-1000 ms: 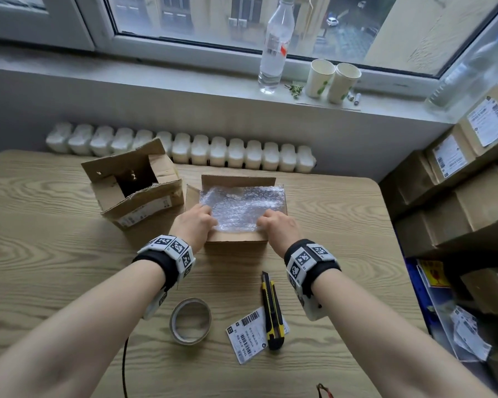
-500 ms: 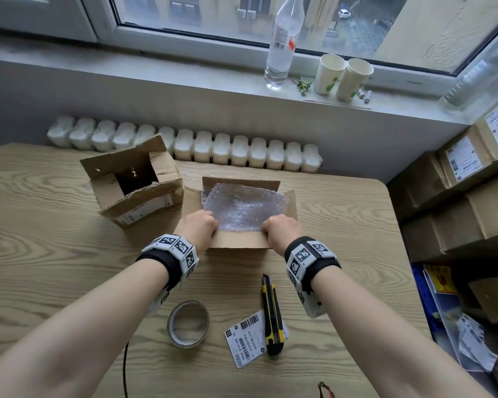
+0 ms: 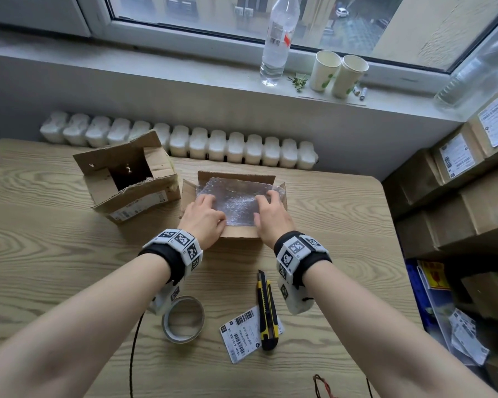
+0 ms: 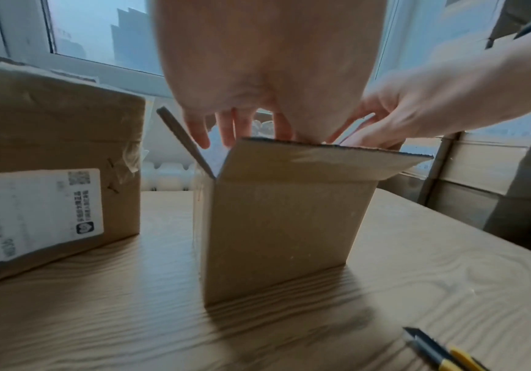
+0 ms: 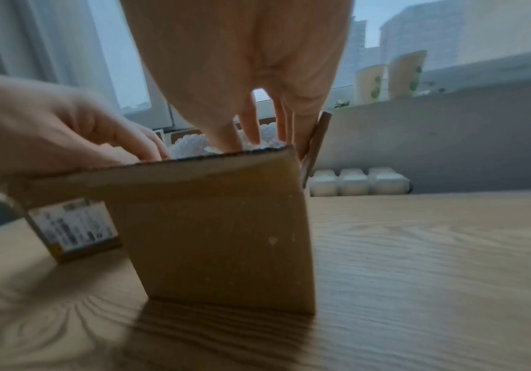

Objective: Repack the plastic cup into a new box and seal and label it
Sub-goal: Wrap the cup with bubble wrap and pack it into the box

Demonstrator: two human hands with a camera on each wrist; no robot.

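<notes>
The new cardboard box [image 3: 239,235] stands open mid-table, its flaps up. A sheet of bubble wrap [image 3: 233,201] fills its mouth and hides whatever lies inside; no plastic cup shows. My left hand [image 3: 206,215] and right hand [image 3: 269,214] are both over the box, fingers stretched onto the wrap and pressing it down. In the left wrist view the left fingers [image 4: 232,128] point straight down behind the near flap of the box [image 4: 283,221]. The right wrist view shows the right fingers [image 5: 251,125] likewise dipping into the box [image 5: 219,238].
The old opened box [image 3: 133,191] with a shipping label sits just left. Near me lie a tape roll [image 3: 183,318], a printed label [image 3: 240,336] and a yellow utility knife [image 3: 266,311]. Stacked cartons [image 3: 457,196] line the right side. A bottle [image 3: 276,41] and paper cups [image 3: 339,73] stand on the sill.
Both hands have moved forward from the box's near flap onto the bubble wrap, and their fingers have stretched out over it. The wrap sits lower in the box.
</notes>
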